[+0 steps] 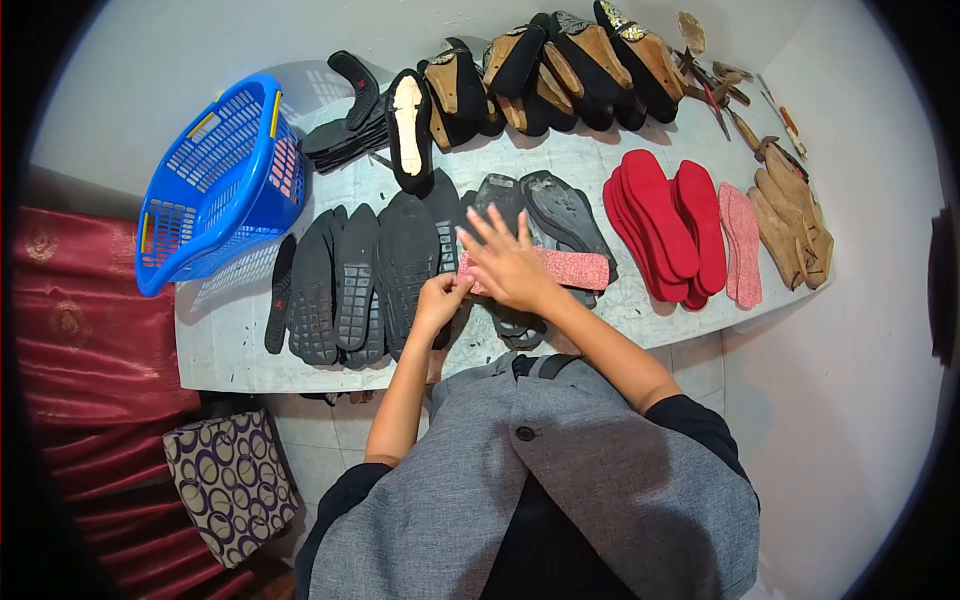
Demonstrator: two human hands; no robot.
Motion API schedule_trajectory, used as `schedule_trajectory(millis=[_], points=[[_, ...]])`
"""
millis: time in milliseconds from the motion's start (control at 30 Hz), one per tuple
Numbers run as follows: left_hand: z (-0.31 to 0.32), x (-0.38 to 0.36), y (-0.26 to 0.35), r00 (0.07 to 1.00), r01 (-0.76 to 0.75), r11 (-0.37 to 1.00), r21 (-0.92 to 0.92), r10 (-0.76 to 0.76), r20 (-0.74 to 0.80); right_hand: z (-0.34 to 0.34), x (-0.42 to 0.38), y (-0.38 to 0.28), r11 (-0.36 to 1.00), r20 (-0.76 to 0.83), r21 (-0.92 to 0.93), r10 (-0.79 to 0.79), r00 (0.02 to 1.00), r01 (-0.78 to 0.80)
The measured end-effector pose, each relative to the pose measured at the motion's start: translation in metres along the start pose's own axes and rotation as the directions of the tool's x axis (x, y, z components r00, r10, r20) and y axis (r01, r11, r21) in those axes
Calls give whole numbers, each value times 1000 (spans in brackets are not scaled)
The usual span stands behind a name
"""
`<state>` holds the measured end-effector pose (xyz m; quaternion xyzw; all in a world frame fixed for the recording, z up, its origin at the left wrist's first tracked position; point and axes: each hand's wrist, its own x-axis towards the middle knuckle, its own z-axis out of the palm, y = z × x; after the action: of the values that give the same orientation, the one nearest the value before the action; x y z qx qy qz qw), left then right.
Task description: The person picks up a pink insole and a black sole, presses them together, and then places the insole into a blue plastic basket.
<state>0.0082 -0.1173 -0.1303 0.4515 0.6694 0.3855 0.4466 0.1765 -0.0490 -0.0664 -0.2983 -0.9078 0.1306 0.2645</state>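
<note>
A pink speckled insole (578, 270) lies crosswise over a pile of dark grey shoe soles (566, 212) at the table's front edge. My left hand (441, 302) pinches its left end between thumb and fingers. My right hand (508, 262) rests flat over the insole with the fingers spread, hiding its middle. Just left of my hands, black rubber soles (408, 262) with block treads stand in overlapping rows. To the right are stacked red insoles (655, 215) and, beside them, more pink speckled insoles (740, 245).
A blue plastic basket (210, 235) stands at the table's left end. Along the back are black-and-tan shoes (575, 70), an upturned shoe (408, 130) and black strips (345, 138). Tan work gloves (790, 220), pincers (710, 95) and a screwdriver (785, 118) lie at right.
</note>
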Motion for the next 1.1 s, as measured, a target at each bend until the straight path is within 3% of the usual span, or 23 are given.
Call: schedule_trajectory(millis=[100,167,300,400,533,633,800,1000,1100], points=[[0,1,-6,1000,-26,1000,-9,26,-15,36,-3,5,1000,60,7,-29,998,29],[-2,5,-17,1000,8,996,93,-11,26,58,-9,18,1000,138,-8,7,990,-6],[-2,7,-17,999,30,988,149,-33,20,51,-11,22,999,223,-33,25,975,-18],[-1,2,-4,999,37,992,123,-39,8,27,-8,27,984,223,-120,157,962,-132],[2,1,-4,999,41,995,92,-38,-25,-17,-1,21,982,23,-18,190,981,-190],[0,4,-5,999,39,990,139,-39,-5,-22,-5,28,978,-26,-47,200,980,-201],[-2,2,2,996,74,987,143,-80,31,28,-35,61,963,102,-153,238,966,-221],[-3,4,-5,997,59,989,135,-66,45,9,-35,64,945,60,-167,294,954,-280],[-2,4,-3,997,56,992,116,-62,43,-16,-34,67,936,-40,-173,303,952,-305]])
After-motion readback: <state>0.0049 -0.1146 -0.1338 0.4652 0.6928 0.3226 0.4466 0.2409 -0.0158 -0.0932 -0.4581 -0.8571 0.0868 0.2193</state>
